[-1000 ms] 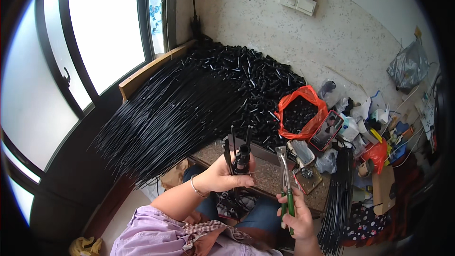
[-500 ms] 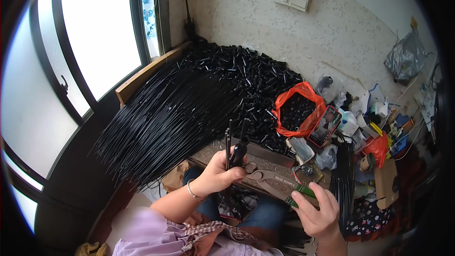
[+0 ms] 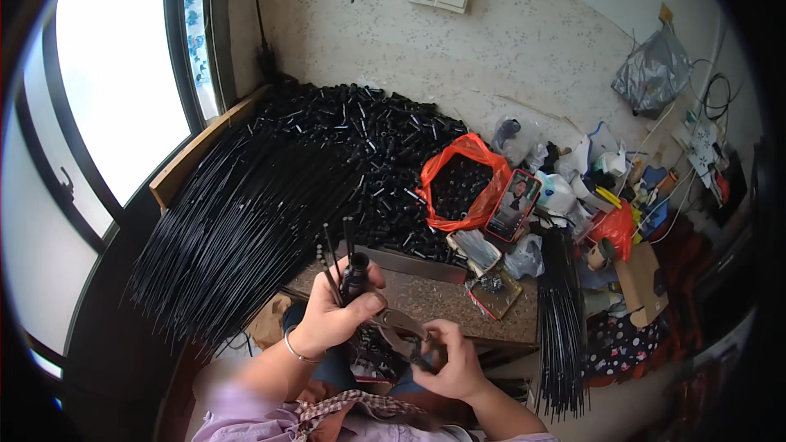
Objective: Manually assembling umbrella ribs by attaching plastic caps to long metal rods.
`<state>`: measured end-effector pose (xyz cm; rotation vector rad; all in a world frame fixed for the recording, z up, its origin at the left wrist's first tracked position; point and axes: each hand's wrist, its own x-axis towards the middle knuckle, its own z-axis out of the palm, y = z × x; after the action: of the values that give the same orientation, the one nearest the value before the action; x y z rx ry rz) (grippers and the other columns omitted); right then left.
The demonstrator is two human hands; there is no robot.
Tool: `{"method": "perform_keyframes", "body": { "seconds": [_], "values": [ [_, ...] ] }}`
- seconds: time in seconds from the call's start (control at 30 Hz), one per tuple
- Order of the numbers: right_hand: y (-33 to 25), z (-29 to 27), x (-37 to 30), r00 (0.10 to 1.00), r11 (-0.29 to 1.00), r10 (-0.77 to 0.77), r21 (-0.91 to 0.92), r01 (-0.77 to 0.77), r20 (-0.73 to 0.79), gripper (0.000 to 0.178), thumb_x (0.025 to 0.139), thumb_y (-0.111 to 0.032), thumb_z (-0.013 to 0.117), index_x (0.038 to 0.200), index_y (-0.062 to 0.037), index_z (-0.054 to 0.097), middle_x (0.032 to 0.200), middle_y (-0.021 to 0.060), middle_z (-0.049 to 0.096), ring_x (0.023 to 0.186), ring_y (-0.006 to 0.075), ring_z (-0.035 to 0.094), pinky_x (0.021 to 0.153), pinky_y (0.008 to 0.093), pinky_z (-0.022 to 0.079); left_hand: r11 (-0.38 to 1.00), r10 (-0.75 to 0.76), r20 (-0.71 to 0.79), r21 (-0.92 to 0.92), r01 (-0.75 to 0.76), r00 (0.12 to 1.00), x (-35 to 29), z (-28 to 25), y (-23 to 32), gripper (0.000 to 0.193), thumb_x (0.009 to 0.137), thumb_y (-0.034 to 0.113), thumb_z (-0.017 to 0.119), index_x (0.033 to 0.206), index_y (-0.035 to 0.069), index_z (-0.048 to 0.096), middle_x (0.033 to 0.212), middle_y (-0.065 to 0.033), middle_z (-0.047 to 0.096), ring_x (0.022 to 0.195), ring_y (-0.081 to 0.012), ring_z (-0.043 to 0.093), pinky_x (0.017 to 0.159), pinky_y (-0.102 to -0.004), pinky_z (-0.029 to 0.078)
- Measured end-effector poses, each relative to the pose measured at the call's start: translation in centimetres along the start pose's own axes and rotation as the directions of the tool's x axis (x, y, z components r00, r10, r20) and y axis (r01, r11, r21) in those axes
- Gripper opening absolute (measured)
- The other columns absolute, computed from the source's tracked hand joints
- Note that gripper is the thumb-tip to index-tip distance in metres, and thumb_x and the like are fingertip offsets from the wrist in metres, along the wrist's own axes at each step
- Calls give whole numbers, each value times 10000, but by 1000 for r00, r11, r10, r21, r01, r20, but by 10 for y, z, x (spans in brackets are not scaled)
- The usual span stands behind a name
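The black tube piece point(image 3: 354, 272), with thin black rods point(image 3: 334, 250) standing up from it, is held upright in your left hand point(image 3: 332, 319), fingers wrapped tightly around it, above the near-left edge of the stone slab point(image 3: 426, 299). Your right hand point(image 3: 454, 364) is closed around the handles of the pliers point(image 3: 401, 329), whose head lies just beside the left hand. Beyond the slab's far edge lies a heap of short black tubes point(image 3: 368, 139); a fan of long black rods point(image 3: 237, 229) spreads to its left. An orange bag point(image 3: 483, 188) and a phone point(image 3: 513, 205) sit past the far-right corner
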<state>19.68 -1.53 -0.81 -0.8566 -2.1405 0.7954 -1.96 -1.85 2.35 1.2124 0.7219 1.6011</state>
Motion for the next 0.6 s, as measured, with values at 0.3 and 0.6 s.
{"method": "perform_keyframes", "body": {
  "seconds": [0.3, 0.6],
  "values": [
    [13, -4, -19, 643, 283, 62, 604, -745, 763, 284, 833, -149, 632, 1009, 44, 521, 712, 65, 589, 564, 121, 562, 553, 228, 455, 988, -109, 168, -94, 126, 980, 8, 4, 4, 243, 757, 179, 704, 880, 22, 565, 732, 12, 555, 634, -50, 500, 578, -194, 402],
    [5, -28, -8, 985, 942, -166, -302, 146, -43, 385, 733, -64, 634, 1079, 14, 485, 733, 134, 579, 540, 265, 559, 512, 311, 451, 979, 38, 130, 192, -63, 991, 12, -4, 4, 514, 524, 173, 886, 905, 32, 572, 789, 47, 543, 718, -31, 474, 640, -190, 404]
  ]
}}
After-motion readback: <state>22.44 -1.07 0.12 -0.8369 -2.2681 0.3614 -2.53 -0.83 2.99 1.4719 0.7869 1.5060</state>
